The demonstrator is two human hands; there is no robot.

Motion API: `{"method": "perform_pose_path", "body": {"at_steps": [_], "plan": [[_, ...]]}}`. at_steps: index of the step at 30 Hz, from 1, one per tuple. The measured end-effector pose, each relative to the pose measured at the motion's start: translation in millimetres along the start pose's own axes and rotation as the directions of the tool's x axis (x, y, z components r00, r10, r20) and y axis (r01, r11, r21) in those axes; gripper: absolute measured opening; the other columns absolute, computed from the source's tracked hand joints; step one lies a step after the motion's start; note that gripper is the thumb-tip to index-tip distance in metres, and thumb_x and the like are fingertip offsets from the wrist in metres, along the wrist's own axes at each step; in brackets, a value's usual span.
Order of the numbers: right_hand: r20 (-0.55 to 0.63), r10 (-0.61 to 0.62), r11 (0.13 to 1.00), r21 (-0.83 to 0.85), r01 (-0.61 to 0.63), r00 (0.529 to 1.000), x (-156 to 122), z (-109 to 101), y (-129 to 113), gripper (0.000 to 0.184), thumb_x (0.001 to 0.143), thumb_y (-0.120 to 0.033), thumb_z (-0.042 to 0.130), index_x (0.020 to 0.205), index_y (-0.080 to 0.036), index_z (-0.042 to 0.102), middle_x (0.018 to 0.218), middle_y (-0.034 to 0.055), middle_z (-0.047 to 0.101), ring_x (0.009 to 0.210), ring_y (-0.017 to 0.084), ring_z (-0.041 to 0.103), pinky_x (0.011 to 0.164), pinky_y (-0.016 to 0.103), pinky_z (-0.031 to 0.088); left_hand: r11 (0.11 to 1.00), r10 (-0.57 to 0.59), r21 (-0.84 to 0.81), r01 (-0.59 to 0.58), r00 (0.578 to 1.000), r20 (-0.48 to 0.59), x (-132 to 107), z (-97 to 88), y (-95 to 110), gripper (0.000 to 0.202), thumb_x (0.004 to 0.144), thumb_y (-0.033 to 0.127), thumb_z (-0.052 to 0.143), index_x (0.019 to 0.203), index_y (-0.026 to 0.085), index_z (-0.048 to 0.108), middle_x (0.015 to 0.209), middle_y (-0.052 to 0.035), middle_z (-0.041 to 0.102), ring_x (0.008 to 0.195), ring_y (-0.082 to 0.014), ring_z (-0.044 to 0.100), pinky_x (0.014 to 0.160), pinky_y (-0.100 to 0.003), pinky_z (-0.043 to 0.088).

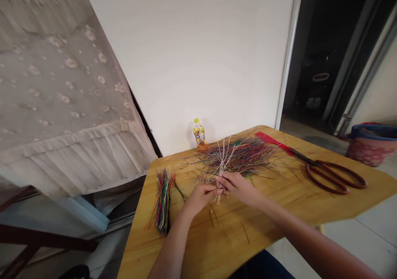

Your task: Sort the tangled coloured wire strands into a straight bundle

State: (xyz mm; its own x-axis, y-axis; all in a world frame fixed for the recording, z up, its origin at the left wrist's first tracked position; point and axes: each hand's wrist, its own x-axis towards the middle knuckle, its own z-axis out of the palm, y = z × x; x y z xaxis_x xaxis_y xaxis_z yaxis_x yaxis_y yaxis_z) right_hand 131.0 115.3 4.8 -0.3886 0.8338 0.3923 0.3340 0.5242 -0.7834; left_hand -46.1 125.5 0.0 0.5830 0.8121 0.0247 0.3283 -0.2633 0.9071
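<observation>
Both of my hands meet near the middle of a wooden table (279, 204). My right hand (237, 187) is closed around a small bunch of pale thin sticks (223, 155) that fan upward from its fingers. My left hand (202, 195) is closed too, pinching the lower ends of the same bunch. Just behind the hands lies a loose heap of thin coloured sticks (240, 154). To the left lies a tidy bundle of coloured sticks (163, 200), apart from both hands.
Large red-handled scissors (328, 172) and a red comb (273, 142) lie at the table's right. A small yellow bottle (199, 133) stands at the far edge by the white wall. A draped bed is on the left, a basket (370, 144) on the floor at right.
</observation>
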Motion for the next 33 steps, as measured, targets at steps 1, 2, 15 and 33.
{"method": "perform_pose_path", "body": {"at_steps": [1,2,15,33], "plan": [[0.030,-0.002,0.999,0.036,0.001,1.000,0.8,-0.3,-1.7,0.035,0.093,-0.038,0.038,0.068,-0.018,0.051,0.058,-0.0018,0.050,0.055,0.011,0.046,0.056,0.024,0.036,0.999,-0.018,-0.046,0.018,1.000,0.000,0.2,-0.1,0.2,0.041,0.075,0.053,0.060,0.073,0.015,0.075,0.069,-0.0031,0.069,0.071,-0.0182,0.058,0.071,-0.028,0.041],[0.057,0.000,0.997,0.083,-0.005,0.998,1.4,-0.4,-3.3,0.036,0.093,-0.041,0.038,0.068,-0.018,0.052,0.058,-0.0023,0.049,0.055,0.011,0.045,0.056,0.024,0.036,0.994,-0.043,-0.102,0.043,0.999,0.004,0.3,0.5,0.0,0.041,0.071,0.054,0.063,0.071,0.014,0.075,0.067,-0.0032,0.068,0.069,-0.0173,0.057,0.070,-0.027,0.041],[0.175,0.027,0.974,0.219,-0.065,0.984,-3.6,-12.5,-11.8,0.040,0.089,-0.047,0.045,0.065,-0.016,0.053,0.058,-0.0023,0.050,0.053,0.009,0.046,0.052,0.022,0.036,0.912,-0.020,-0.407,0.050,0.997,0.078,1.1,19.4,0.2,0.029,0.062,0.042,0.076,0.070,0.015,0.071,0.075,-0.0033,0.070,0.076,-0.0183,0.063,0.080,-0.032,0.046],[0.129,0.063,0.981,-0.192,-0.037,0.990,-22.2,12.1,-0.1,0.025,0.092,-0.024,0.042,0.071,-0.017,0.052,0.066,0.0012,0.058,0.058,0.012,0.049,0.058,0.024,0.035,0.995,-0.092,-0.038,0.094,0.994,0.067,4.4,14.8,-23.0,0.023,0.068,0.036,0.068,0.072,0.014,0.073,0.069,-0.0044,0.071,0.070,-0.0195,0.064,0.070,-0.030,0.047]]}}
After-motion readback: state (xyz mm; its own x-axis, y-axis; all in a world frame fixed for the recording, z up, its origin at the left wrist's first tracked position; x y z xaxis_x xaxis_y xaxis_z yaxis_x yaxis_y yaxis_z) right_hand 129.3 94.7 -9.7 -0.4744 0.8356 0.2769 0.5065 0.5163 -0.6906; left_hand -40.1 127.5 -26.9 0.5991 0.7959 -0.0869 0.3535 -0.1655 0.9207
